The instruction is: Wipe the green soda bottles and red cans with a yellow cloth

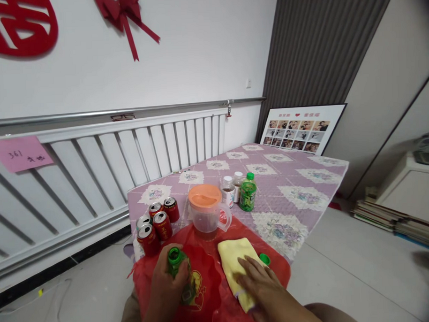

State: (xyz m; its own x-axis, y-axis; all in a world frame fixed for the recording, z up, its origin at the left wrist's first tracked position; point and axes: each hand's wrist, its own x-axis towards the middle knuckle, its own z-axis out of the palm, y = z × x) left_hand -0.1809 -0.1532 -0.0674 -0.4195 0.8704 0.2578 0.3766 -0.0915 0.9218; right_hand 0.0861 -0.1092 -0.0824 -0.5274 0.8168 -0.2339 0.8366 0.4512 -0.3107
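At near edge of table, front-left: green bottle (175, 257), uncapped, upright or close to it, standing on a red plastic sheet (206, 248). Left hand (166, 285) wrapped around its body, fingers closed tight on it, neck sticking out above the hand. Green cap (264, 259) lies loose on the sheet, well apart from the bottle, just beside the right hand (263, 285). Right hand is flat, fingers spread, palm down on a yellow cloth (231, 254); not gripping anything. Behind the sheet: clear pitcher (206, 216) with orange lid, touching the sheet's far edge. Left of it, five red cans (160, 224) clustered. Right of it, two small white-capped jars (229, 188) and a capped green bottle (247, 196), close together. All on a purple quilted table cover (296, 195). White radiator (136, 149) along the wall, pink note (20, 153) on it; photo board (298, 130) leaning at the far end.
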